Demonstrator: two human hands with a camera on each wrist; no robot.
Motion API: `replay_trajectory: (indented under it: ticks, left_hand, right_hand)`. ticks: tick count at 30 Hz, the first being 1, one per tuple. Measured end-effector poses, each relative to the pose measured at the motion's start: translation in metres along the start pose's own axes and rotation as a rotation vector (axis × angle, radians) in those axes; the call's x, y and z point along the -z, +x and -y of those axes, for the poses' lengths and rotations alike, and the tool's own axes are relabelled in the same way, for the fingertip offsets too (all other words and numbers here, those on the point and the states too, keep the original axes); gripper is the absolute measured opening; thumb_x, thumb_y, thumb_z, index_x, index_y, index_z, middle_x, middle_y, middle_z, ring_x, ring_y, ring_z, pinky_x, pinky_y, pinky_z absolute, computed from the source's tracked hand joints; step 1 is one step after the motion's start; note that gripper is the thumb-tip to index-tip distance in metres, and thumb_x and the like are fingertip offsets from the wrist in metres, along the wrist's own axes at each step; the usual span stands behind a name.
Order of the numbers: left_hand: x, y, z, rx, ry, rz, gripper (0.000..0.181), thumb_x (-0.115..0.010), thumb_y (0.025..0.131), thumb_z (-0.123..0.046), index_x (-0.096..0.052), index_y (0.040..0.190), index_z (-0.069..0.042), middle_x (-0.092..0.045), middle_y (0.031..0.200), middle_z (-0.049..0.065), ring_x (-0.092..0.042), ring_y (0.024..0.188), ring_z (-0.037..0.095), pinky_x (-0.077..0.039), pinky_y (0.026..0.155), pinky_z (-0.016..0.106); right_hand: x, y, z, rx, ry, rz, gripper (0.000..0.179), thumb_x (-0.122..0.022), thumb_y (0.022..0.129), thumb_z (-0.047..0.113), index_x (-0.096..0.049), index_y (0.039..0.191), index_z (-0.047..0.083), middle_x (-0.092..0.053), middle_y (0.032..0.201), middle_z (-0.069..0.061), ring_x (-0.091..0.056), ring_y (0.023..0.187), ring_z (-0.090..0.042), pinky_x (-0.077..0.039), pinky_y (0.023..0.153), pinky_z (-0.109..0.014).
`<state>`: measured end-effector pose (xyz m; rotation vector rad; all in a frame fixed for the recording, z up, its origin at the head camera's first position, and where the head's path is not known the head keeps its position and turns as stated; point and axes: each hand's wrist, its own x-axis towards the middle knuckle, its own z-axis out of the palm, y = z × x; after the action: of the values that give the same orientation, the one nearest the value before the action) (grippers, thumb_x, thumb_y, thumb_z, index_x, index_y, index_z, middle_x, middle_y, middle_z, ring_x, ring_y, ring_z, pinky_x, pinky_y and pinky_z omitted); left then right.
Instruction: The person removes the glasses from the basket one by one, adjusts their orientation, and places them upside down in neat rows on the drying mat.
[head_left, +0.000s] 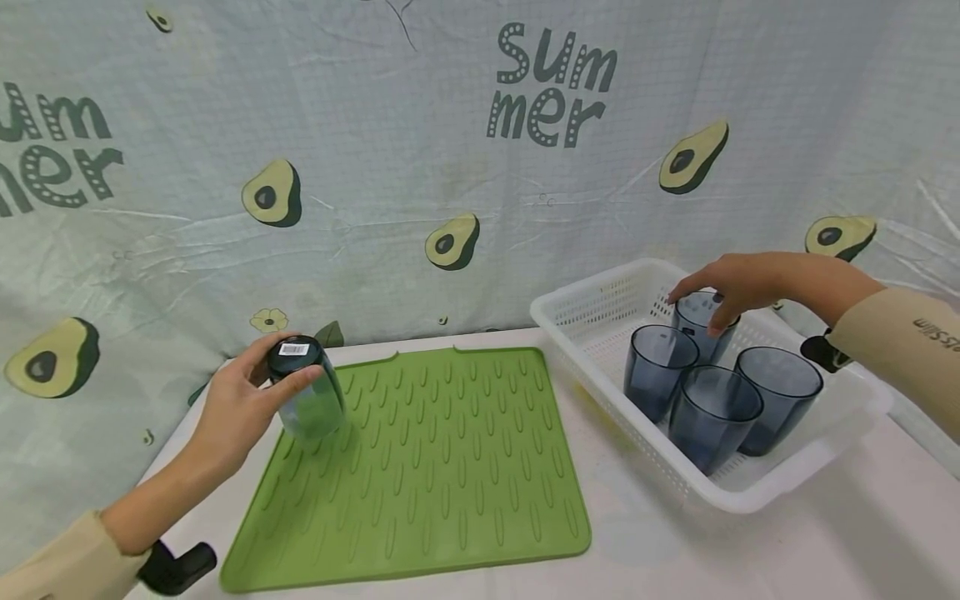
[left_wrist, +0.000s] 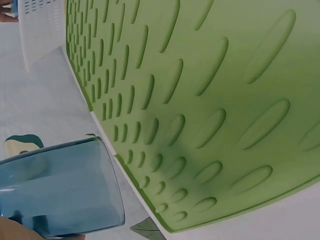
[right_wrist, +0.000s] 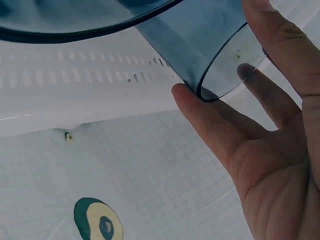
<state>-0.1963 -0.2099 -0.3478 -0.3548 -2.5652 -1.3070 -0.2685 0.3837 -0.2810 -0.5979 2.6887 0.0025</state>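
A blue-tinted drinking glass (head_left: 318,404) is turned upside down over the back left corner of a green ridged drying mat (head_left: 450,467). My left hand (head_left: 236,400) grips it near its base, which bears a white barcode label. The left wrist view shows the open rim of this glass (left_wrist: 65,185) close to the mat. Over at the right, my right hand (head_left: 750,283) reaches into a white basket (head_left: 600,400) and holds the rearmost glass (head_left: 693,310) by its rim. In the right wrist view, thumb and fingers stand on opposite sides of that glass (right_wrist: 215,55).
Three more blue glasses stand mouth up in the basket: one at the left (head_left: 656,375), one in front (head_left: 712,421) and one at the right (head_left: 776,400). A pale curtain (head_left: 375,167) printed with avocados hangs behind the white table (head_left: 637,542).
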Motion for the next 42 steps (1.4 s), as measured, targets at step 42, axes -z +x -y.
replay_trajectory:
  ticks: [42]
  left_hand:
    - [-0.008, 0.039, 0.028, 0.164, -0.13, -0.053, 0.071, -0.069, 0.099, -0.035, -0.039, 0.154, -0.002, -0.053, 0.13, 0.005, -0.053, 0.102, -0.008, -0.048, 0.081, 0.006]
  right_hand:
    - [0.001, 0.001, 0.001, -0.036, 0.015, -0.015, 0.07, -0.086, 0.081, 0.017, -0.056, 0.144, 0.007, -0.051, 0.142, -0.033, -0.066, 0.109, -0.045, -0.057, 0.083, -0.059]
